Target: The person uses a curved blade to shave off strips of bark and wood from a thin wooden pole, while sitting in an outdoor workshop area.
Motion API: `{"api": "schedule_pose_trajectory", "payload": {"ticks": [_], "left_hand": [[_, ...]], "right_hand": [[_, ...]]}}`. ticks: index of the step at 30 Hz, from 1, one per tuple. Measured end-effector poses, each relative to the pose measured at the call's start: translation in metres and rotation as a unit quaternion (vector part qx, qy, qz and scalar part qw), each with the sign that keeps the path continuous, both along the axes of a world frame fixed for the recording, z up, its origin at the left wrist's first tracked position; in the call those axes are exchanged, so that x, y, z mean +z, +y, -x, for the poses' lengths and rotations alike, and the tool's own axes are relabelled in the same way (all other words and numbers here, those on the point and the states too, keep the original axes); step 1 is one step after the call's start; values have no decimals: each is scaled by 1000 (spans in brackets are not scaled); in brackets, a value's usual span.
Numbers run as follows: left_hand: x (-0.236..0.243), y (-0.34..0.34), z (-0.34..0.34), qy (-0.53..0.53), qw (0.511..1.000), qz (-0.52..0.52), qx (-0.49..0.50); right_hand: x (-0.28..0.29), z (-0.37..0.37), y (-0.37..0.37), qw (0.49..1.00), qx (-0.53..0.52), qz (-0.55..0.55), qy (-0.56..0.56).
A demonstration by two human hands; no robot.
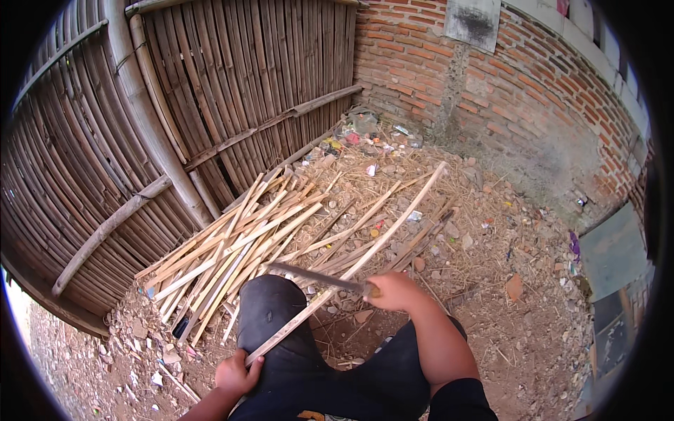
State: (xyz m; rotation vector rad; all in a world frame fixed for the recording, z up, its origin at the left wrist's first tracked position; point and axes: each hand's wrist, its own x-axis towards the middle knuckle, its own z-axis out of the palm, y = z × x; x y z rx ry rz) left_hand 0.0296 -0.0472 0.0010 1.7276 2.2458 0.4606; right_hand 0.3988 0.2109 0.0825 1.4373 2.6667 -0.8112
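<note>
Gripping one long pale wooden strip (pixel 382 243) near its lower end, the left hand (pixel 237 373) was clamped on it; the right hand (pixel 397 292) was closed round the handle (pixel 372 289) of one long-bladed knife (pixel 309 274), blade crossing the strip, contact unclear. Strip slanted over one dark-trousered knee (pixel 270 302). One pile of strips (pixel 232 245), overlapping too much to count, lay ahead on the left. One shirt print (pixel 311 415), cut off, was unreadable.

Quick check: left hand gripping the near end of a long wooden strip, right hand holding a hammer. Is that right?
Wrong tool: the head view shows the right hand holding a long-bladed knife. The left hand does grip the near end of the wooden strip.
</note>
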Motion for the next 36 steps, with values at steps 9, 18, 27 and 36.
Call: {"api": "schedule_pose_trajectory", "payload": {"ticks": [9,18,27,36], "left_hand": [[-1,-3,3,-4,1000,26,2],[3,0,-1,-4,1000,15,9],[1,0,4,6,1000,8,-7],[-3,2,-1,11,1000,-10,-9]], "right_hand": [[-17,-15,16,998,-24,3,56],[3,-27,17,988,-152,9,30],[3,20,-11,995,93,-32,-28],[-13,-51,26,977,-184,-81,68]]}}
